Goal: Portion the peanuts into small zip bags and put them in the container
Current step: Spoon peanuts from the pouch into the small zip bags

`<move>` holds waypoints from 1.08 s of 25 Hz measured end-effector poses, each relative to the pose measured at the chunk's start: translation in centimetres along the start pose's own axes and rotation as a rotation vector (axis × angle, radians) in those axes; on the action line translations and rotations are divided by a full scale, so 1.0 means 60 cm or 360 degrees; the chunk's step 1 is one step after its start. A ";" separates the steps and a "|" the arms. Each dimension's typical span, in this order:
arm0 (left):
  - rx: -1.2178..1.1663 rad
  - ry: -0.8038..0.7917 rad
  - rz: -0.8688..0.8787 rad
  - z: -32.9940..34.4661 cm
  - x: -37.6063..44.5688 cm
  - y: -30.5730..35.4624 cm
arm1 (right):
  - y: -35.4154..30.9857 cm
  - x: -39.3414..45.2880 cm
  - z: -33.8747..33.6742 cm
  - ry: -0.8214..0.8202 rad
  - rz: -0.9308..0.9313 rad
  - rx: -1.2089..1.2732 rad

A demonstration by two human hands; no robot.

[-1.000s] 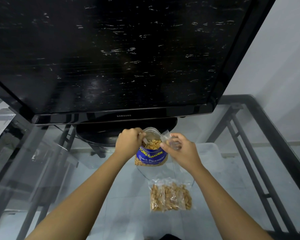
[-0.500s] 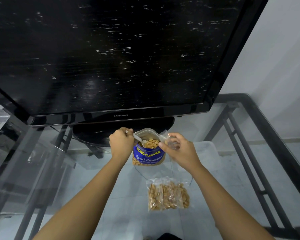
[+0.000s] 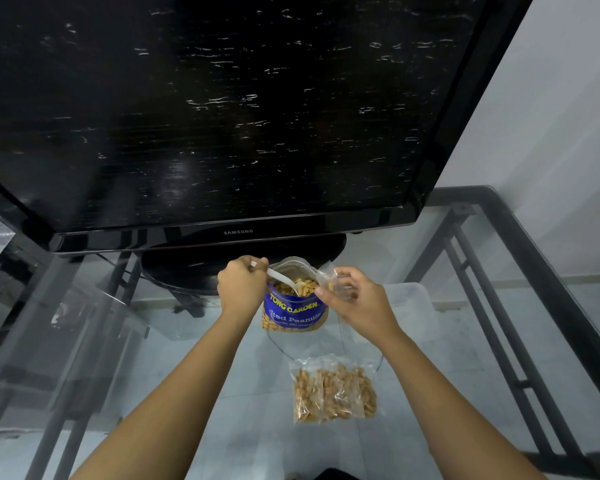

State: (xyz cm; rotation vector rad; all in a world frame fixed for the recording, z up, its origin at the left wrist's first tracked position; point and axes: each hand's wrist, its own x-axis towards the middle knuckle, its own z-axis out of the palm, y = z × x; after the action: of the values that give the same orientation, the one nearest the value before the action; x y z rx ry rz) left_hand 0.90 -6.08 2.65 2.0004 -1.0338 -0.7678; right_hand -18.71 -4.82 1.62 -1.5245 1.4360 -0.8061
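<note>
Black Samsung television [image 3: 222, 109] looming behind blue peanut pouch [image 3: 294, 311], left hand [image 3: 241, 287] gripping white plastic spoon [image 3: 284, 280], right hand [image 3: 355, 301] pinching small clear zip bag [image 3: 329, 277], 1 filled clear bag [image 3: 333, 391] on glass bench [image 3: 465, 341]

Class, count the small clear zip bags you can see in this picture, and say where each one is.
2. One filled zip bag lies on the glass table, nearest the camera. One open zip bag is held by the right hand beside the peanut packet. Others may be out of view.

A blue peanut pouch [image 3: 295, 311] stands open on the glass table [image 3: 222, 410], a white spoon [image 3: 284, 281] heaped with peanuts above its mouth. A small clear zip bag [image 3: 336, 284] is held open beside it; a filled zip bag [image 3: 333, 391] lies flat nearer.
</note>
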 end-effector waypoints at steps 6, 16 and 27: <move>-0.0272 -0.0117 -0.0144 0.000 -0.004 0.006 | 0.001 0.002 -0.002 -0.0013 -0.0001 0.0004; -0.0621 -0.0231 -0.0444 -0.022 0.009 -0.006 | 0.001 -0.001 -0.003 -0.0016 -0.0045 -0.0013; -0.0815 -0.0185 -0.0468 -0.091 0.054 0.001 | -0.024 0.021 0.000 0.0147 -0.0301 -0.0524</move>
State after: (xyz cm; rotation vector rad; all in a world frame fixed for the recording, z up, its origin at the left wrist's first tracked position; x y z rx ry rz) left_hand 6.67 -7.00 5.14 1.6861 -0.5305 -1.1833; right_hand -17.96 -6.10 2.77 -1.9168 1.5668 -0.7876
